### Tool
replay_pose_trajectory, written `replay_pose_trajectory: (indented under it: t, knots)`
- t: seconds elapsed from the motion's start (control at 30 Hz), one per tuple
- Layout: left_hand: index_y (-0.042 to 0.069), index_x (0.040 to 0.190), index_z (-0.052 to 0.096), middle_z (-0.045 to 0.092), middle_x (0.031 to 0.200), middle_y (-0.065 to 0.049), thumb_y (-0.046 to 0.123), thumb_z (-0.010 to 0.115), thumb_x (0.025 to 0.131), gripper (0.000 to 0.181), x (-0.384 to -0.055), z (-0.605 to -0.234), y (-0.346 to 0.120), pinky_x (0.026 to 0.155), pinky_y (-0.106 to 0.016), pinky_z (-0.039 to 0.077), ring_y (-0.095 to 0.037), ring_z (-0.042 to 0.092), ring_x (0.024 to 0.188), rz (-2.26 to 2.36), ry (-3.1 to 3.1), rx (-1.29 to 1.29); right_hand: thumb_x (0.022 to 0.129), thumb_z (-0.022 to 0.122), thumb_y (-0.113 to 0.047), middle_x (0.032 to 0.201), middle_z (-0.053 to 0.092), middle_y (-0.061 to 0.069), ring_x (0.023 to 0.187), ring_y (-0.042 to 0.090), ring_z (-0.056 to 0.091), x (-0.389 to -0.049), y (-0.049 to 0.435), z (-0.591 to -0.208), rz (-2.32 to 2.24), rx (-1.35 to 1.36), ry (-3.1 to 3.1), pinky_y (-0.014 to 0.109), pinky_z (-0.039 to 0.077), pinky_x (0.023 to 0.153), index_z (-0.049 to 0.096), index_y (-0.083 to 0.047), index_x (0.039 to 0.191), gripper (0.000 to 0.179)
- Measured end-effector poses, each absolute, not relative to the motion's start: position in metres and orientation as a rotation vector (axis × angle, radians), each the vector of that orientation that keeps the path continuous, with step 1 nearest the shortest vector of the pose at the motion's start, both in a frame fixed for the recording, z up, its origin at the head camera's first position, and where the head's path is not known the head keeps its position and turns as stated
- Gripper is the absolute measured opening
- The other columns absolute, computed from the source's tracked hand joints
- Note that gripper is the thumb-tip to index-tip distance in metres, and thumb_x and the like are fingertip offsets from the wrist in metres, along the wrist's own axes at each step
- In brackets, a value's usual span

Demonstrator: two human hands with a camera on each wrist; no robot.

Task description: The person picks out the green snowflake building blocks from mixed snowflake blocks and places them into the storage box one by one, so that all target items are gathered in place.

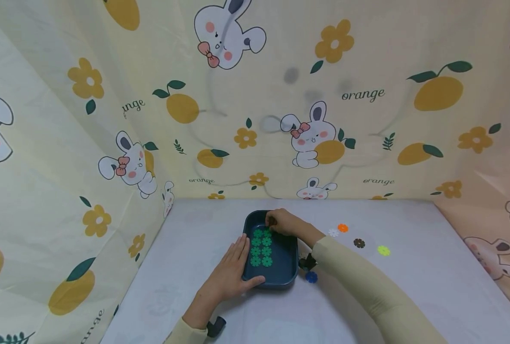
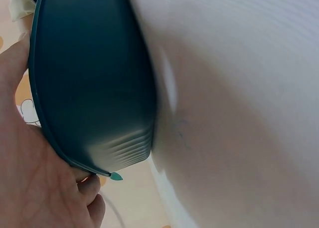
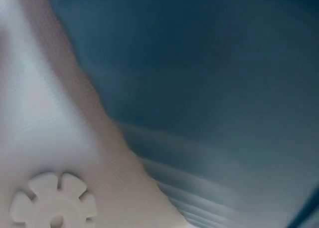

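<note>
A dark blue rectangular tray (image 1: 284,258) stands on the table, with green flower-shaped pieces (image 1: 255,251) in two columns along its left half. My left hand (image 1: 231,270) lies against the tray's left side, fingers straight along the rim and thumb over the front corner. In the left wrist view, the left hand (image 2: 30,163) spans the rim beside the tray's outer wall (image 2: 94,78). Over the far end of the tray, my right hand (image 1: 286,222) has its fingers curled down and pinches a green flower piece (image 1: 268,231) at the top of the right column.
To the tray's right lie single flower pieces: white (image 1: 333,232), orange (image 1: 342,228), brown (image 1: 359,243) and yellow-green (image 1: 384,250). A blue flower piece (image 1: 311,277) sits near the tray's front right corner. Patterned cloth (image 1: 246,95) hangs behind and beside the white table (image 1: 186,239).
</note>
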State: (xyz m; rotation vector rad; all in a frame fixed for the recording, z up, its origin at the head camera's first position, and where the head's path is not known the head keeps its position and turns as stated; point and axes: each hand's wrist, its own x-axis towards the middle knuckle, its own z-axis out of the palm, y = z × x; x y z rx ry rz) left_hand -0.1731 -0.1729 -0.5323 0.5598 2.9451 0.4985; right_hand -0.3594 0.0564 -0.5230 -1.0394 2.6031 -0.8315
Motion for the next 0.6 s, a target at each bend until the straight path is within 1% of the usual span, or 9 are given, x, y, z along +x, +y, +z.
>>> replay_pose_trajectory:
  t: [0.17,0.3,0.4,0.43,0.6]
  knots:
    - [0.008,0.173,0.006,-0.001,0.182,-0.007,0.077,0.058,0.097,0.115,-0.176,-0.532,-0.172,0.136,-0.046,0.012,-0.023,0.001,0.168,0.500,2.943,0.545,0.103,0.070,-0.004,0.105,0.074,0.004,0.092,0.015,0.067,-0.359,0.067,-0.513,-0.903,-1.061,2.613,0.035,0.062,0.085,0.075,-0.005,0.110,0.008]
    - [0.009,0.174,0.005,0.000,0.182,-0.007,0.077,0.060,0.096,0.116,-0.178,-0.531,-0.173,0.136,-0.047,0.011,-0.024,0.002,0.168,0.504,2.948,0.544,0.105,0.070,-0.009,0.106,0.074,0.002,0.095,0.015,0.069,-0.353,0.084,-0.501,-0.983,-1.067,2.617,0.037,0.063,0.089,0.074,-0.004,0.114,0.011]
    - [0.010,0.174,0.006,0.002,0.182,-0.008,0.076,0.061,0.096,0.116,-0.178,-0.529,-0.174,0.136,-0.048,0.010,-0.023,0.003,0.168,0.499,2.962,0.574,0.105,0.072,-0.012,0.108,0.075,0.002,0.099,0.018,0.070,-0.343,0.100,-0.491,-1.016,-1.059,2.656,0.042,0.063,0.094,0.074,-0.002,0.119,0.017]
    - [0.011,0.174,0.006,0.002,0.182,-0.007,0.076,0.061,0.096,0.115,-0.178,-0.527,-0.175,0.136,-0.048,0.008,-0.023,0.003,0.168,0.493,2.967,0.586,0.104,0.073,-0.012,0.110,0.075,0.003,0.101,0.021,0.071,-0.338,0.107,-0.487,-1.023,-1.056,2.674,0.045,0.062,0.096,0.073,-0.001,0.121,0.020]
    - [0.012,0.174,0.013,0.007,0.181,-0.007,0.073,0.061,0.098,0.108,-0.178,-0.517,-0.181,0.136,-0.053,0.008,-0.025,0.003,0.168,0.440,3.030,0.622,0.103,0.075,-0.018,0.128,0.073,0.009,0.122,0.032,0.067,-0.311,0.144,-0.471,-0.974,-0.996,2.830,0.055,0.056,0.108,0.071,-0.006,0.131,0.031]
